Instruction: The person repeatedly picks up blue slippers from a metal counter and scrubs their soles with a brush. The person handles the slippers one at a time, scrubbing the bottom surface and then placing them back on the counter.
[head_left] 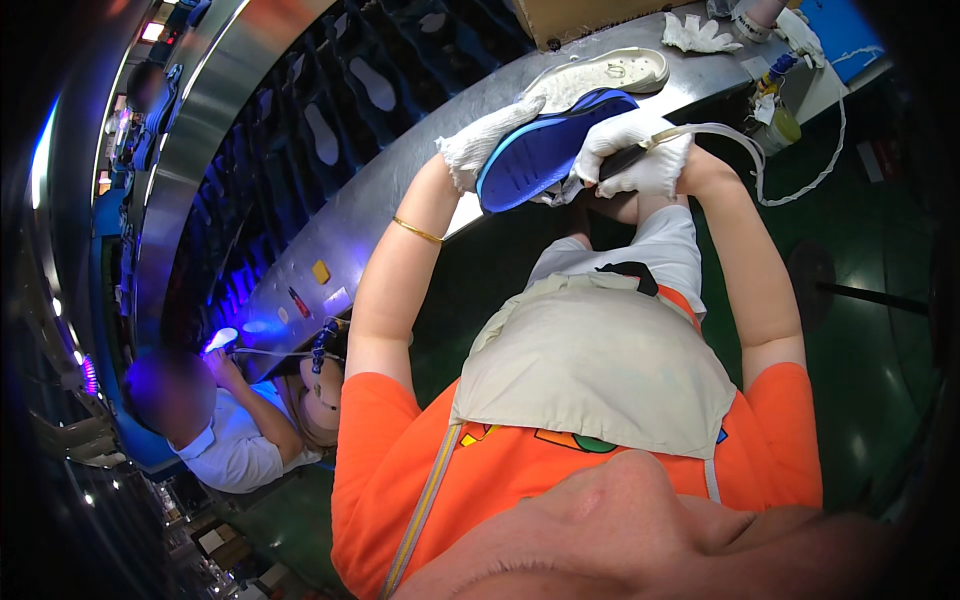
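Observation:
My left hand [488, 140], in a white knit glove, grips a blue shoe sole [545, 150] by its left edge. The sole is tilted, its hollow inner side showing. My right hand [632, 155], also gloved, is closed round a dark-handled tool [622, 160] at the sole's right edge. A pale flexible tube [735, 133] runs from this tool to the right. The tool's tip is hidden by the sole and glove. Just beyond the sole, a cream shoe upper [605, 77] lies on the metal bench.
The metal bench [400, 165] curves along a conveyor [270, 130] carrying soles and shoe parts. A loose white glove [700, 35] and a small pot [778, 130] are at the far right. To the left, a co-worker [240, 430] sits holding a lit white piece. A cardboard box [590, 18] stands behind.

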